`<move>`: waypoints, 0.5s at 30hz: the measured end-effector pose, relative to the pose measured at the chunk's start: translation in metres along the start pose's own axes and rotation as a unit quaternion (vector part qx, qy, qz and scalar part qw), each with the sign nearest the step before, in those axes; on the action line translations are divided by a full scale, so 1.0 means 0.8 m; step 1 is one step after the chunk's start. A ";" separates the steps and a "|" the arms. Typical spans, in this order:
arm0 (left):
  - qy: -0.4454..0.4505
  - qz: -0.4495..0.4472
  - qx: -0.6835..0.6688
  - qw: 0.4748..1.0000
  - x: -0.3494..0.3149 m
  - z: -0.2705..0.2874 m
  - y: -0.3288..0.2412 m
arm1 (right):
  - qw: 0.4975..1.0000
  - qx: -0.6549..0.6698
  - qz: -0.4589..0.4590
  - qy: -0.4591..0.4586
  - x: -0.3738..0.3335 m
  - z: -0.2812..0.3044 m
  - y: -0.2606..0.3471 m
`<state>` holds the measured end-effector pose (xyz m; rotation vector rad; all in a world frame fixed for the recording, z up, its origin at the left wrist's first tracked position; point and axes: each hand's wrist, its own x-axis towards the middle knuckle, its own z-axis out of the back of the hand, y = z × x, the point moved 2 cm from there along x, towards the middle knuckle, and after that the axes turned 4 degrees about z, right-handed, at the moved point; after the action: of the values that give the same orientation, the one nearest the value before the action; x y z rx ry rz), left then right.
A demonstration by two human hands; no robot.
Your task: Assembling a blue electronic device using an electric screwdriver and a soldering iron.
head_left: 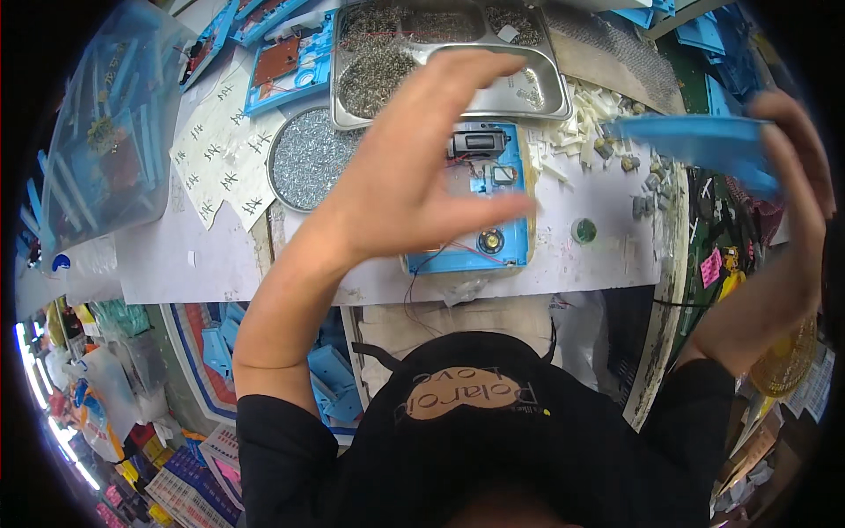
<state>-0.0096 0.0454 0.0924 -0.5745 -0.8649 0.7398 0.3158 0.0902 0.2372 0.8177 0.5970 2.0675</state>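
- Works in a cluttered workshop, at a pale worktop strewn with small parts, with blue plastic pieces lower down beside the left forearm.
- Has the hands well apart, one spread and one gripping.
- Holds the left hand over the middle of the worktop, thumb and fingers parted, with nothing visible between them; blurred, so cannot tell whether touching anything beneath.
- Grips a blue panel by one end with the right hand, nearly edge-on and blurred, far to the right of the left hand.
- Has a blue casing lying beneath the left hand, partly hidden by it, with a black part between thumb and fingers, a round part just below the thumb and thin wires at the near edge.
- Beyond the left hand, a compartmented metal tray with many tiny metal parts; to its left, a round dish of small silvery pieces and marked paper sheets.
- Between the two hands, loose white pieces, a small green container and, nearer the right one, grey knobs.
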 end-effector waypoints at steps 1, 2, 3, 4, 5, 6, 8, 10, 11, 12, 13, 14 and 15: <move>0.007 0.000 -0.029 1.000 -0.003 -0.010 -0.010 | 0.999 -0.004 0.028 0.039 -0.004 -0.047 0.011; 0.039 0.030 -0.057 0.997 -0.006 -0.011 -0.014 | 0.998 0.027 0.010 0.047 0.000 -0.072 0.017; 0.070 0.059 -0.083 0.992 -0.009 -0.012 -0.018 | 0.997 0.056 -0.009 0.052 0.002 -0.096 0.024; 0.016 0.116 -0.158 0.981 -0.012 -0.007 -0.014 | 0.995 0.055 0.049 -0.060 0.004 -0.111 0.015; -0.046 0.185 -0.214 0.958 -0.027 0.005 -0.012 | 0.978 0.058 0.117 -0.164 0.011 -0.138 0.001; -0.103 0.245 -0.281 0.922 -0.037 0.012 -0.005 | 0.979 -0.005 0.126 -0.159 0.002 -0.160 -0.002; -0.160 0.294 -0.394 0.856 -0.057 0.019 -0.002 | 0.992 0.033 0.066 -0.106 -0.029 -0.205 -0.006; -0.166 0.314 -0.399 0.845 -0.070 0.007 0.004 | 0.917 0.351 -0.191 0.007 -0.081 -0.249 -0.004; -0.154 0.313 -0.338 0.874 -0.081 -0.006 0.008 | 0.921 0.332 -0.202 -0.012 -0.096 -0.255 -0.003; -0.137 0.312 -0.277 0.898 -0.090 -0.016 0.013 | 0.924 0.313 -0.217 -0.033 -0.110 -0.260 -0.001; -0.102 0.316 -0.236 0.913 -0.094 -0.021 0.019 | 0.926 0.293 -0.232 -0.054 -0.124 -0.265 -0.002; -0.070 0.326 -0.143 0.932 -0.096 -0.024 0.017 | 0.940 0.242 -0.236 -0.038 -0.139 -0.269 -0.006; -0.035 0.331 -0.050 0.942 -0.099 -0.026 0.010 | 0.952 0.189 -0.241 -0.023 -0.155 -0.270 -0.011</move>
<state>-0.0293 -0.0139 0.0390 -0.9543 -0.7754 1.3372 0.2207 -0.0335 0.0429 0.8305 1.0732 1.5040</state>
